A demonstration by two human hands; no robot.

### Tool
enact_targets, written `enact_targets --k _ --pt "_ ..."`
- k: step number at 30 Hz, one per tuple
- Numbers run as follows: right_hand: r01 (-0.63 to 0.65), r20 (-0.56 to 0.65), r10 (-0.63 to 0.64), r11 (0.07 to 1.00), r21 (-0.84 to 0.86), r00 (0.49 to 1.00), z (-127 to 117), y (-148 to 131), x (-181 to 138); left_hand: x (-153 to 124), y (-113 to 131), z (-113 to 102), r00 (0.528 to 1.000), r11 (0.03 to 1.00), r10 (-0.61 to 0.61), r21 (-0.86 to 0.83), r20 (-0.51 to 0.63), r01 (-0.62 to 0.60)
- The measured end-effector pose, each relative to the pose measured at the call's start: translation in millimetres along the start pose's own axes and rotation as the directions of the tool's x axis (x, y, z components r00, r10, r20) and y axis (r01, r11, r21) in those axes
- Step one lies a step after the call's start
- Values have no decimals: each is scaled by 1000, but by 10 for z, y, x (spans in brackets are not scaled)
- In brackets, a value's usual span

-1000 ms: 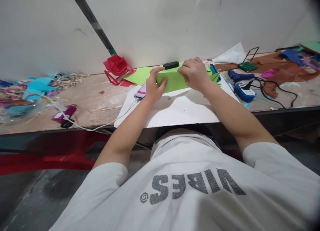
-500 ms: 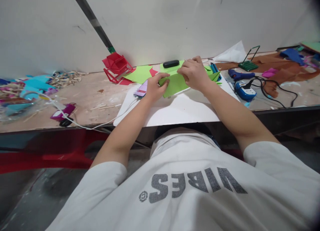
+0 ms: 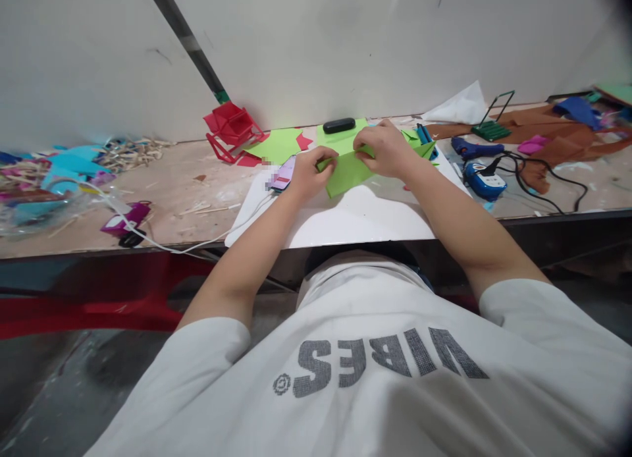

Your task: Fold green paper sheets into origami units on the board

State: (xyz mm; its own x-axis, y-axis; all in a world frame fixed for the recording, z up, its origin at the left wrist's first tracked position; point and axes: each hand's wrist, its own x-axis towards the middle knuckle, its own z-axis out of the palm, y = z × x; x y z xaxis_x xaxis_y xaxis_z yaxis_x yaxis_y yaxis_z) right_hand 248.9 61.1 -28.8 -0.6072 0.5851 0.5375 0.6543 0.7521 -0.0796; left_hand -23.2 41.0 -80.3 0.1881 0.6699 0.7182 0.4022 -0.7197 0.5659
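Between my two hands is a sheet of green paper point(image 3: 348, 175), tilted up above a white board point(image 3: 360, 223). My left hand point(image 3: 313, 170) pinches its left end between thumb and fingers. Farther right, my right hand point(image 3: 382, 149) is closed on the paper's upper edge, its fingers bent. A phone point(image 3: 283, 175) with a lit screen lies beside my left hand, a white cable running from it. Behind the paper rests a black oblong case point(image 3: 338, 126) on more green paper point(image 3: 282, 144).
A small red chair model point(image 3: 232, 131) stands at the back left. At the right are a blue glue gun point(image 3: 476, 147), a blue power socket point(image 3: 484, 180) with a black cord, a small green model point(image 3: 491, 129) and brown sheets point(image 3: 563, 137). A purple object point(image 3: 126, 220) sits near the left front edge.
The green paper has been tipped and its lower edge has shifted slightly right. My right hand has come down a little, and both hands remain on the paper.
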Motion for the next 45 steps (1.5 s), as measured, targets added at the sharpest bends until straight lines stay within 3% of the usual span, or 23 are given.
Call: enact_targets --k 8,20,27,37,45 --pt "23 -15 -22 999 31 1000 18 50 -11 1 -121 18 988 979 155 135 13 -155" --pt "60 12 -61 997 39 998 1 61 -18 4 -165 59 969 966 246 96 -39 -241" --pt "48 -33 -48 999 21 998 14 43 19 6 -109 46 977 972 212 108 -24 -208" --pt "2 -76 6 994 113 997 24 35 28 30 -201 79 957 957 273 126 -94 -261" --pt "-1 -86 12 992 127 996 -17 -3 30 50 -180 42 973 979 204 38 -104 -201"
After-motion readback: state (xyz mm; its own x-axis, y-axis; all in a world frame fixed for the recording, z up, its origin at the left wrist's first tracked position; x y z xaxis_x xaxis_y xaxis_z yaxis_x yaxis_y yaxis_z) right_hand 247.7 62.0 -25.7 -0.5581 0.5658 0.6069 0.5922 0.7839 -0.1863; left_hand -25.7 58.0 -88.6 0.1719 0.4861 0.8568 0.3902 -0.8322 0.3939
